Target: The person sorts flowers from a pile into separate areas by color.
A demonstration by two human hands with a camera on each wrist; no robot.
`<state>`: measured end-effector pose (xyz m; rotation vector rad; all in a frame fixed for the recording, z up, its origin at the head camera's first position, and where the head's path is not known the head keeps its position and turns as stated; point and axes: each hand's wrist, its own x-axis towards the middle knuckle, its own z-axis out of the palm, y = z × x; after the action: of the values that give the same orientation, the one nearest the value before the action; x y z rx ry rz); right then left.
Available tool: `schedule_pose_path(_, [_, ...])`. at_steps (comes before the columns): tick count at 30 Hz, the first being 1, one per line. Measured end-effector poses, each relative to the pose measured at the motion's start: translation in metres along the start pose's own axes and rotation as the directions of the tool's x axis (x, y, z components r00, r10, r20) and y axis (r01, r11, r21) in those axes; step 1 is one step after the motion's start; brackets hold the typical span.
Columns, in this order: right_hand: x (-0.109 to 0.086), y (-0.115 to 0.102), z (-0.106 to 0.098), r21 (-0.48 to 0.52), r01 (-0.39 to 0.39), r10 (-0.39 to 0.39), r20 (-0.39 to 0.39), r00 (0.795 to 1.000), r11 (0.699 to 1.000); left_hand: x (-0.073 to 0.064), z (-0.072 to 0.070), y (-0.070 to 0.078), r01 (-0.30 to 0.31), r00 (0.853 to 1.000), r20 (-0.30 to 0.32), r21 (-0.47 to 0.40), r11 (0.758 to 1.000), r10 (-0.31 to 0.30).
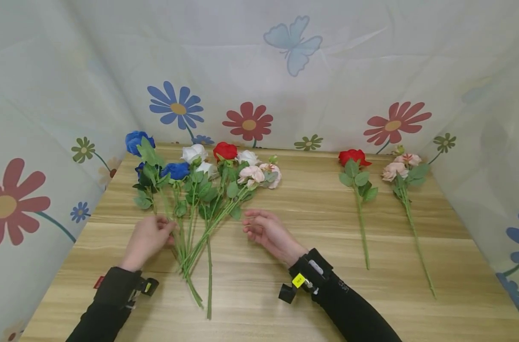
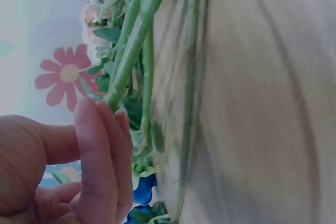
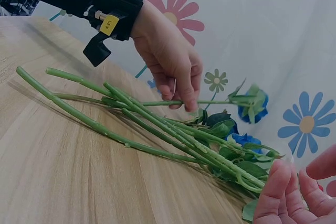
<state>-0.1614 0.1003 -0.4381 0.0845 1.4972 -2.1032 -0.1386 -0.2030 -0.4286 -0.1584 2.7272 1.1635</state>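
Note:
My left hand [image 1: 148, 240] pinches the thin green stem of a blue rose [image 1: 136, 141] between thumb and fingers. In the right wrist view, that blue rose [image 3: 253, 106] is lifted slightly off the table. Beside it lies a pile of artificial flowers with crossing stems: more blue roses [image 1: 177, 170], white roses [image 1: 194, 153], a red rose [image 1: 225, 150] and pale pink flowers [image 1: 252, 175]. To the right of the stems, my right hand [image 1: 274, 235] hovers with loosely bent fingers, holding nothing. Stems [image 2: 137, 40] cross close above the left fingertips in the left wrist view.
A single red rose [image 1: 354, 157] and a pink flower stem [image 1: 413, 228] lie apart on the right side of the wooden table [image 1: 302, 199]. A flower-printed cloth [image 1: 328, 85] hangs behind the table and along both sides.

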Motion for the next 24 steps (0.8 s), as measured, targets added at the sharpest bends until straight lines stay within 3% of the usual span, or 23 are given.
schedule_pose_path(6, [0.002,0.001,-0.001,0.002,0.003,-0.003,0.0,1.0,1.0,-0.001,-0.011,0.006,-0.097,0.988,-0.118,0.028,0.995,0.099])
schedule_pose_path(15, [0.002,-0.001,-0.006,0.0,0.008,-0.008,-0.025,1.0,1.0,0.003,-0.025,0.027,-0.224,0.952,-0.204,0.051,0.973,0.229])
schedule_pose_path(19, [0.001,-0.002,-0.009,0.0,0.013,-0.013,-0.035,0.999,1.0,0.006,-0.024,0.041,-0.238,0.956,-0.173,0.008,0.971,0.236])
schedule_pose_path(24, [-0.002,-0.004,-0.013,-0.006,0.019,-0.019,-0.036,0.999,1.0,0.015,-0.012,0.054,-0.242,0.968,-0.093,-0.093,0.966,0.234])
